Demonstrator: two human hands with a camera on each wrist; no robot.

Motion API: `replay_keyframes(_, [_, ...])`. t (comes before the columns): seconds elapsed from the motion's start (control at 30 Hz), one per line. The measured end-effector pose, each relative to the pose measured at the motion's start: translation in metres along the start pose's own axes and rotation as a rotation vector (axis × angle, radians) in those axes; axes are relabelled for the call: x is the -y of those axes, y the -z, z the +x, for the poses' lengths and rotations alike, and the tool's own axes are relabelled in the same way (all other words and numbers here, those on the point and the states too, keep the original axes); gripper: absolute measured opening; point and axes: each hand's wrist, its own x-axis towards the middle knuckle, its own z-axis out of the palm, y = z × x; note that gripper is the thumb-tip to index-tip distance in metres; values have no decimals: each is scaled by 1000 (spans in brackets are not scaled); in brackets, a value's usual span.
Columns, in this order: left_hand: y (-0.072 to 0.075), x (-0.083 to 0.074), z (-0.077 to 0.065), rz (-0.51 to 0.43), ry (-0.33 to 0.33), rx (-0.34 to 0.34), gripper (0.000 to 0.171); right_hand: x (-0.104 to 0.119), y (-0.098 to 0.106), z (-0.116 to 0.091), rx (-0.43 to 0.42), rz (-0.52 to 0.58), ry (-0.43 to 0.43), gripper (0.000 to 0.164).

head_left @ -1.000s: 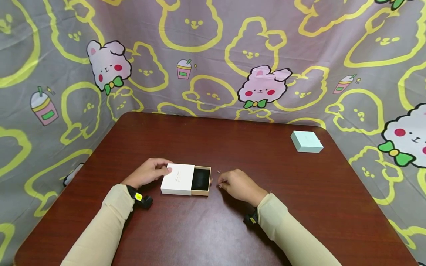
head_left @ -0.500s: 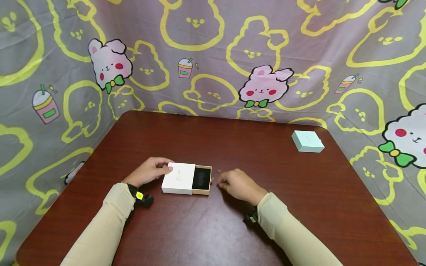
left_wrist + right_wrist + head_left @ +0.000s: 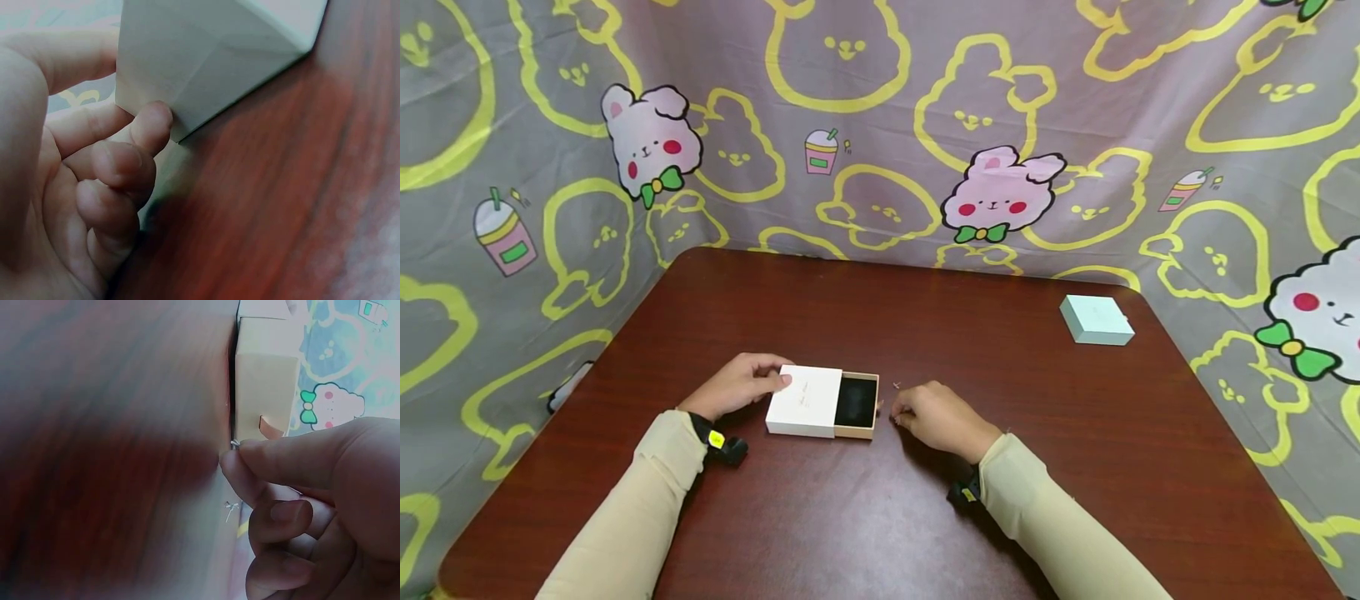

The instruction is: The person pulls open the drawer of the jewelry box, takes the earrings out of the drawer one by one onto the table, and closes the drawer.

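Observation:
A white sliding jewelry box [image 3: 803,402] lies on the table with its black-lined drawer [image 3: 856,402] pulled partly out to the right. My left hand [image 3: 741,385] grips the left end of the sleeve, thumb on top; the left wrist view shows the fingers [image 3: 153,122] against its end. Just right of the drawer, my right hand [image 3: 942,419] pinches a small silvery earring [image 3: 235,444] between thumb and forefinger, mostly hidden by the fingertips. A second small silvery earring [image 3: 896,385] lies on the table beyond that hand. A brown pull tab [image 3: 270,428] sticks out of the drawer front.
A pale mint-green box [image 3: 1097,320] sits at the table's far right. The dark red-brown table [image 3: 880,308] is bordered at the back and sides by a cartoon-print curtain [image 3: 880,117].
Both hands keep their holds, and the box and earrings stay in place. Only the head view shifts slightly.

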Motion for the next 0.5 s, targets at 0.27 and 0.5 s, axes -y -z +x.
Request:
replay_keyframes(0.27, [1,-1,0,16,0,-2,36,0,-1,0,-2,9,-16,11])
replay_keyframes(0.5, [0,0,0,23,8,0,38,1,-1,0,8,24,-33,9])
